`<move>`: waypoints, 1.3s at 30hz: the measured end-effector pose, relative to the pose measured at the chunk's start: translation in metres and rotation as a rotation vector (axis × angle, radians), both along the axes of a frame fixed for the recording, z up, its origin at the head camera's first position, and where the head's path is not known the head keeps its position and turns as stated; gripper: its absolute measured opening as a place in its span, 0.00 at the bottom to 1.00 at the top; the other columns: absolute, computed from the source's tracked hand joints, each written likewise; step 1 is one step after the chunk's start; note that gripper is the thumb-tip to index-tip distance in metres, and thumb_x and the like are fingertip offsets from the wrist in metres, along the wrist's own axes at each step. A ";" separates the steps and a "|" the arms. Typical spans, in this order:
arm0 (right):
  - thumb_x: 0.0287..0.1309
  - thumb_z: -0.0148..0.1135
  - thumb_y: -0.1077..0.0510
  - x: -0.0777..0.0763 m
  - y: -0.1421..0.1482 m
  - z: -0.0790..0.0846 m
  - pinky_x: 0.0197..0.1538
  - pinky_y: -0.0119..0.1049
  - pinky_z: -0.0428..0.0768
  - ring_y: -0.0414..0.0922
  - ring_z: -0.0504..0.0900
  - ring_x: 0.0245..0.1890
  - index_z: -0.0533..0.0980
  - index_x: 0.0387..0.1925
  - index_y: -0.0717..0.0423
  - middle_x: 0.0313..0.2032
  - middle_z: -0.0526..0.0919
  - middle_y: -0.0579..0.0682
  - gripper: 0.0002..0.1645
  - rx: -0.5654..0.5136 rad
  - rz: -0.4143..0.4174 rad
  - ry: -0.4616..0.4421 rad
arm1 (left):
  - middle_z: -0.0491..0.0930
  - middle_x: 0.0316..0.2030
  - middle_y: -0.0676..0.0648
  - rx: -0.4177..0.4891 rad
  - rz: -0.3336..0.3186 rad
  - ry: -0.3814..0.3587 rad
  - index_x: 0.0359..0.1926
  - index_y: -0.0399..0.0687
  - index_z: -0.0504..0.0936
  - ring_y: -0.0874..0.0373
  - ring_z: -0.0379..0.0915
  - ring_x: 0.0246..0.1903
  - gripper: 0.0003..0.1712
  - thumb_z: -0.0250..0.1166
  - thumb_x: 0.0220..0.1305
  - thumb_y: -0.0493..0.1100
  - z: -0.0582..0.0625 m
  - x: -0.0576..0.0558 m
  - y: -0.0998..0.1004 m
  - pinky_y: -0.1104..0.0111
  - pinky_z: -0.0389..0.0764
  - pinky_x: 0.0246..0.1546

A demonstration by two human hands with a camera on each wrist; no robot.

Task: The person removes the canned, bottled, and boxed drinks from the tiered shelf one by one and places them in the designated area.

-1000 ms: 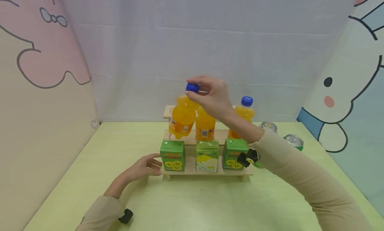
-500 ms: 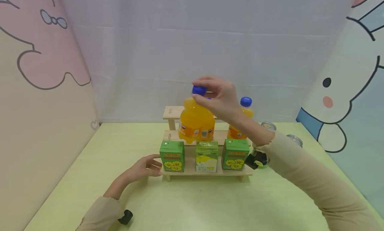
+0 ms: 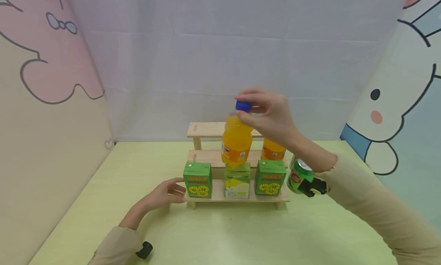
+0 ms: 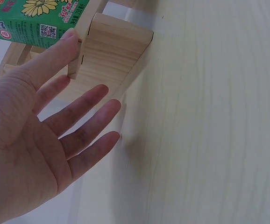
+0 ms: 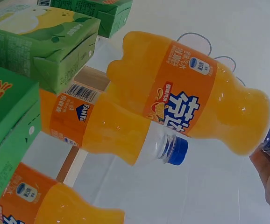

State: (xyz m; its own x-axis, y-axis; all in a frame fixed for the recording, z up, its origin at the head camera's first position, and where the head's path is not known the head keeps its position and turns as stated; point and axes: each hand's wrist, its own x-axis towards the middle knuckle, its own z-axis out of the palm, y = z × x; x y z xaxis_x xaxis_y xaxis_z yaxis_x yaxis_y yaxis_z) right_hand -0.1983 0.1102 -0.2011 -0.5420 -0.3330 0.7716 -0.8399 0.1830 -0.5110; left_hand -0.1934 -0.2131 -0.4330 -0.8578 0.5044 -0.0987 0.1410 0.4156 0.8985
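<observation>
My right hand (image 3: pixel 267 110) pinches the blue cap of an orange soda bottle (image 3: pixel 236 142) with thumb and fingers. The bottle hangs slightly tilted above the middle shelf of a wooden stepped rack (image 3: pixel 206 156). In the right wrist view, the held soda bottle (image 5: pixel 186 93) is beside two other orange soda bottles, a near one (image 5: pixel 102 123) and a lower one (image 5: pixel 55 200). In the head view one bottle is hidden behind the held one. My left hand (image 3: pixel 163 195) is at the rack's left end, fingers loosely extended, its thumb (image 4: pixel 62 49) against the rack's edge.
On the bottom shelf stand three drink cartons: a left green one (image 3: pixel 198 179), a middle yellow-green one (image 3: pixel 237 181) and a right green one (image 3: pixel 270 178). A green can (image 3: pixel 299 177) stands right of the rack, partly behind my right wrist.
My right hand has carried the held soda bottle rightward, from over the left end of the middle shelf to in front of the middle bottle. My left hand has stayed put.
</observation>
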 end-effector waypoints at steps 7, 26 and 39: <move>0.43 0.63 0.76 0.005 0.014 -0.007 0.38 0.28 0.79 0.37 0.80 0.36 0.78 0.39 0.74 0.39 0.80 0.60 0.15 0.000 -0.095 0.025 | 0.73 0.49 0.31 0.008 -0.005 -0.002 0.63 0.31 0.58 0.44 0.75 0.45 0.41 0.67 0.54 0.42 0.000 0.000 -0.001 0.59 0.77 0.44; 0.42 0.63 0.77 0.016 0.054 -0.013 0.36 0.23 0.78 0.30 0.79 0.36 0.78 0.39 0.72 0.41 0.81 0.59 0.16 0.087 -0.233 0.063 | 0.73 0.49 0.31 0.012 -0.015 -0.003 0.63 0.31 0.59 0.44 0.74 0.45 0.41 0.68 0.53 0.42 -0.002 -0.002 0.000 0.59 0.77 0.44; 0.42 0.63 0.77 0.017 0.067 -0.009 0.37 0.21 0.77 0.28 0.78 0.36 0.78 0.38 0.73 0.39 0.81 0.59 0.15 0.080 -0.292 0.095 | 0.73 0.49 0.31 0.009 -0.014 -0.003 0.62 0.31 0.59 0.45 0.74 0.45 0.41 0.68 0.53 0.43 0.001 -0.004 -0.001 0.57 0.76 0.45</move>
